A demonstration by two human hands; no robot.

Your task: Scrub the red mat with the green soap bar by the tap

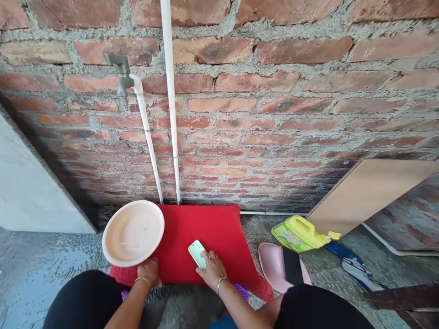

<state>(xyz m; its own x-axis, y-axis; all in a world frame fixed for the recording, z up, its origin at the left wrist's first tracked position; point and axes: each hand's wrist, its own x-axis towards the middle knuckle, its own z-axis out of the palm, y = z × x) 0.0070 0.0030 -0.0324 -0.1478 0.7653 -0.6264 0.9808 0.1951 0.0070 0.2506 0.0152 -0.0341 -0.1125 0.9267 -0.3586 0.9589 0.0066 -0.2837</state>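
Observation:
A red mat [202,224] with shaggy edges is spread on the wet concrete floor in front of me. On it, my right hand [213,269] is closed around a flat, pale green scrub brush [196,252] with a small hole at its far end. The underside of the brush is hidden against the mat. My left hand [150,270] is closed on the near edge of the mat, its fingers partly hidden. Just beyond that hand, a round pale pink basin [133,233] overlaps the mat's left side, with what looks like a little water inside.
At right lie a pink dustpan-like scoop [272,265], a yellow detergent jug [298,232] on its side and blue-and-white flip-flops [358,269]. A tan board [370,192] leans on the brick wall. A tap [122,77] and white pipes [170,91] rise behind; a grey slab [30,183] stands left.

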